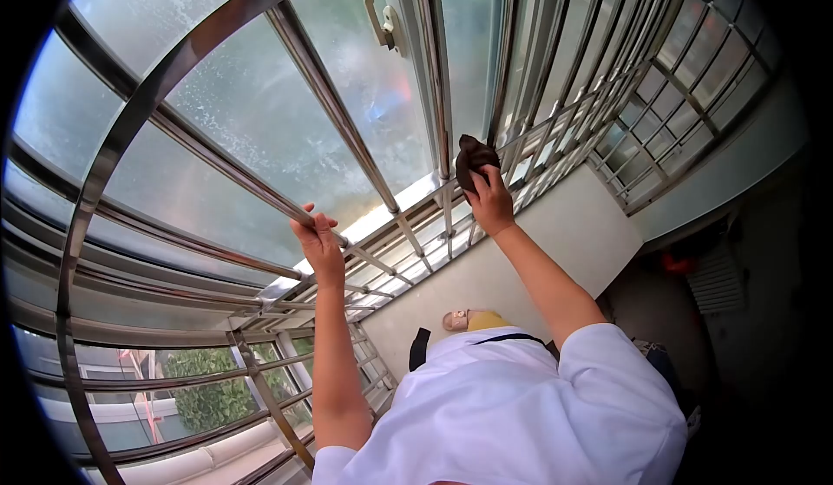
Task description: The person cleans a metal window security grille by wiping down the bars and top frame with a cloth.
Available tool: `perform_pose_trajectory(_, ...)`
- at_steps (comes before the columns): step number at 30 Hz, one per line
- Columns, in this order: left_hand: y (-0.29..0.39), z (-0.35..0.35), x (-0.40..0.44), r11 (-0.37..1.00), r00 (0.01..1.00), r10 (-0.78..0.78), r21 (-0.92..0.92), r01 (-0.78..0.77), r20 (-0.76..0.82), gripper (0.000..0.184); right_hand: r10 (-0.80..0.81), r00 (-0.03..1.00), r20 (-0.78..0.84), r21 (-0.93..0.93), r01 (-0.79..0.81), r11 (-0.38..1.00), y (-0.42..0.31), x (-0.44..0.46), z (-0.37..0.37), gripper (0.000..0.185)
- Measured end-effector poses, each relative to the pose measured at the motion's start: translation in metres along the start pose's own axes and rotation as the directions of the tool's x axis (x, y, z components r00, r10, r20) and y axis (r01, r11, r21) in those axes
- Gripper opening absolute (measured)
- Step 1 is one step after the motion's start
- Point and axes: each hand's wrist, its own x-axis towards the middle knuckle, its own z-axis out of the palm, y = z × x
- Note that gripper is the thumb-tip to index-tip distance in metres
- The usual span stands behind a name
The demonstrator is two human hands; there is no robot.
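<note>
My right hand [491,203] is closed on a crumpled dark brown cloth [474,157], which lies against the metal bars close to the lower rail [420,193]. Over to the left, my left hand [318,240] has its fingers wrapped round a shiny metal bar [227,166] of the window grille, near the bar's lower end. Behind the bars is a hazy glass pane [234,95] with pale smears and spots. Part of the cloth is hidden by my right fingers.
A cream window handle [382,23] sits on the frame above. A curved metal band [130,108] crosses the left side. Below are a pale ledge [555,233] and a sandalled foot [456,320]. More grille bars [685,95] stand at the right.
</note>
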Motion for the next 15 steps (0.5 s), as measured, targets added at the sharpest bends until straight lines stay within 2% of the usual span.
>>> perform_pose_trajectory(1,0.003,0.000,0.000,1.000,1.000,-0.011,-0.003,0.011,0.007,0.026,0.096,0.995,0.041,0.046,-0.097,0.994,0.007,-0.001,-0.011,0.030)
perform_pose_trajectory(3,0.005,0.004,-0.001,1.000,1.000,-0.029,-0.011,0.029,-0.002,0.026,0.355,0.931,-0.090,0.086,-0.347,0.934,0.050,-0.014,-0.009,0.031)
perform_pose_trajectory(6,0.006,0.008,-0.003,0.998,0.998,-0.039,0.054,0.042,-0.052,0.027,0.428,0.878,-0.215,0.247,-0.375,0.893,0.058,-0.013,-0.034,0.034)
perform_pose_trajectory(9,0.001,0.010,-0.003,0.997,0.996,-0.034,0.060,0.039,-0.080,0.028,0.323,0.922,-0.213,0.427,-0.210,0.880,0.052,0.023,-0.040,0.040)
perform_pose_trajectory(11,0.001,0.011,-0.003,0.997,0.996,-0.032,0.061,0.037,-0.086,0.028,0.354,0.933,-0.068,0.578,-0.252,0.776,0.047,0.055,-0.036,0.049)
perform_pose_trajectory(12,0.001,0.010,-0.004,0.997,0.995,-0.035,0.059,0.040,-0.091,0.028,0.386,0.902,0.195,0.668,-0.410,0.621,0.052,0.069,-0.036,0.048)
perform_pose_trajectory(13,0.003,0.010,-0.005,0.997,0.995,-0.035,0.065,0.041,-0.092,0.028,0.358,0.819,0.448,0.690,-0.571,0.445,0.059,0.083,-0.037,0.047)
perform_pose_trajectory(14,0.005,0.011,-0.006,0.997,0.994,-0.042,0.067,0.049,-0.097,0.027,0.295,0.783,0.547,0.612,-0.615,0.497,0.068,0.096,-0.044,0.052)
perform_pose_trajectory(15,0.005,0.012,-0.005,0.996,0.993,-0.048,0.066,0.055,-0.104,0.027,0.224,0.704,0.674,0.529,-0.672,0.519,0.073,0.113,-0.057,0.055)
